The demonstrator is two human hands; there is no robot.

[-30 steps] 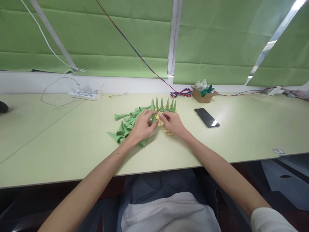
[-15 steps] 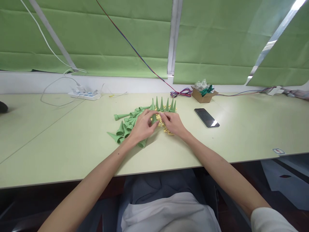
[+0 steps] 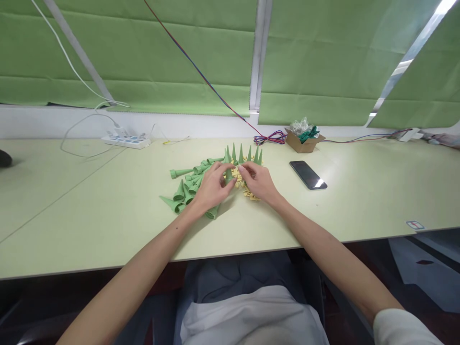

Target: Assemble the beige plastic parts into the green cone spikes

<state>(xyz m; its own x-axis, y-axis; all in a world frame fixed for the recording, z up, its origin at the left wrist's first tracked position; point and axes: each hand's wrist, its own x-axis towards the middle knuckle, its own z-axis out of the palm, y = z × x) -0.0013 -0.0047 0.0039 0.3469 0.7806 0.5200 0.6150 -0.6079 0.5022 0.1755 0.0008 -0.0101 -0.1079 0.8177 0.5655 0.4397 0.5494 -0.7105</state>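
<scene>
Pale table (image 3: pixel 108 215); left hand (image 3: pixel 214 186) half-curled round green cone (image 3: pixel 228 175)

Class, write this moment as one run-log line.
left hand: holding upright green cone | right hand: close by, grip unclear | yellow pieces: near right hand | phone: right of both hands

Crowded mid-frame: heaped green cones (image 3: pixel 179 190) block the way just left of centre, upright cones (image 3: pixel 241 154) fence the far side. Right of centre, a lane runs between right hand (image 3: pixel 261 183) and phone (image 3: pixel 308 175), cable coil (image 3: pixel 270 137) across its top; lower left, worktop (image 3: pixel 89 225) offers wide passage.
</scene>
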